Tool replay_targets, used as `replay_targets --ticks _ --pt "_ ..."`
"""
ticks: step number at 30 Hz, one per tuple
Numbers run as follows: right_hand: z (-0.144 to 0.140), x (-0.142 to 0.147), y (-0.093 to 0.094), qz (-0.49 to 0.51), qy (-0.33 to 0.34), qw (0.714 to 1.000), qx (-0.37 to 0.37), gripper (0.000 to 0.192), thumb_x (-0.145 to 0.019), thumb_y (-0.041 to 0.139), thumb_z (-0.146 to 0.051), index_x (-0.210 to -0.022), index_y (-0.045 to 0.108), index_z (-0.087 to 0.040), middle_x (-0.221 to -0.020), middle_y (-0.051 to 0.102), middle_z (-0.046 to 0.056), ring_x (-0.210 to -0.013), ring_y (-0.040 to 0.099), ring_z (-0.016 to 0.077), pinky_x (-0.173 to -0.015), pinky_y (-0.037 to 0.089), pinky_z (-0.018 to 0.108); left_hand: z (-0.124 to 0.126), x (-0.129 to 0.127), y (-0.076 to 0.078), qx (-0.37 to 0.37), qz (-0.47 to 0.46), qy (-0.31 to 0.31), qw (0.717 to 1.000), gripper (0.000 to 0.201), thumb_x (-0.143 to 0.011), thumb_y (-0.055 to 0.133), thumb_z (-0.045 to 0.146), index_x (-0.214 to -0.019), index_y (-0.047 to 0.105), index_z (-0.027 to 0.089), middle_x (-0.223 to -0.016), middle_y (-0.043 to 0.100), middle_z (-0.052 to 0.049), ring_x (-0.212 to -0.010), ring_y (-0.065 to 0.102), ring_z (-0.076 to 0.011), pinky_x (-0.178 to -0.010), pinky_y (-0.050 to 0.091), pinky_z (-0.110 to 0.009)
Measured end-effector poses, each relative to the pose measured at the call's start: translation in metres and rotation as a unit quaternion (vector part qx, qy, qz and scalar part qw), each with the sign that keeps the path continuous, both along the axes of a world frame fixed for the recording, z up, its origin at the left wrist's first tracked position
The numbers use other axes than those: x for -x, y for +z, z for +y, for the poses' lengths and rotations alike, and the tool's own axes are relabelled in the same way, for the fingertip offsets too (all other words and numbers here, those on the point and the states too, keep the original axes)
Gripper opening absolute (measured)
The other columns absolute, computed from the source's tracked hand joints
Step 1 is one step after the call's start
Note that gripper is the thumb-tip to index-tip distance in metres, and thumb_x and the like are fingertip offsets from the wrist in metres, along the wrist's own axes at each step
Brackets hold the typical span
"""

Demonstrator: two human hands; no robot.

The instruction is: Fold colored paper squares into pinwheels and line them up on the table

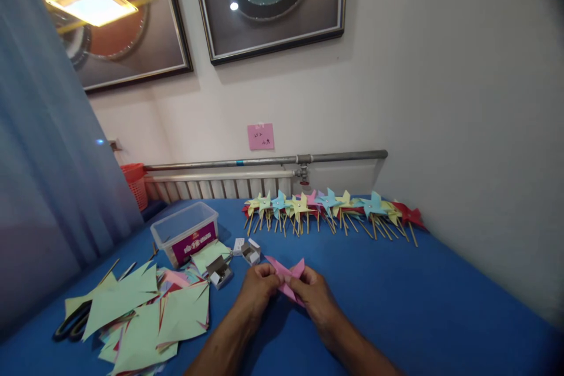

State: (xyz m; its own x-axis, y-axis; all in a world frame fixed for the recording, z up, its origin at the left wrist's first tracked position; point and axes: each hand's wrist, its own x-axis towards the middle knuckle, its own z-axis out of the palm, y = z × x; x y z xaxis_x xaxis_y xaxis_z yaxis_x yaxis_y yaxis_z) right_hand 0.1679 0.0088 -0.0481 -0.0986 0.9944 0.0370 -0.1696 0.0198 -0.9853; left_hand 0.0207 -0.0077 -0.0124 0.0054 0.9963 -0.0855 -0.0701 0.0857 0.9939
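A pink paper pinwheel (pixel 296 271) is held between my two hands above the blue tabletop, its pointed blades spread out. My left hand (pixel 261 285) pinches it from the left, thumb and fingertips near the centre. From the right, my right hand (pixel 314 294) grips it with the thumb pressed close to the middle. Whether a pin sits under the fingertips is hidden. Just beyond my left hand stand two small open cardboard boxes, one grey-white box (pixel 251 252) and another box (pixel 219 272) with small things inside.
Cut pale green paper sheets (pixel 136 329) lie piled at the left, with black-handled scissors (pixel 73 322) partly under them. Behind is a clear plastic tub (pixel 185 224). Finished pinwheels on sticks (pixel 299 205) line the back of the blue table (pixel 396 305), near the wall and pipe (pixel 264 161).
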Motion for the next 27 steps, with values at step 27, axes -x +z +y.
replay_targets --ticks 27 --pt "0.005 -0.01 -0.003 0.026 0.04 0.999 0.021 0.026 -0.068 0.08 -0.043 -0.074 0.063 -0.023 -0.055 0.057 -0.005 -0.052 0.045 0.0136 -0.056 0.033 0.028 0.04 0.11 0.081 -0.165 0.273 0.231 0.919 0.017 -0.075 0.069 0.037 -0.077 0.074 0.021 -0.071 0.071 -0.003 -0.074 0.063 -0.0223 -0.069 0.046 -0.029"
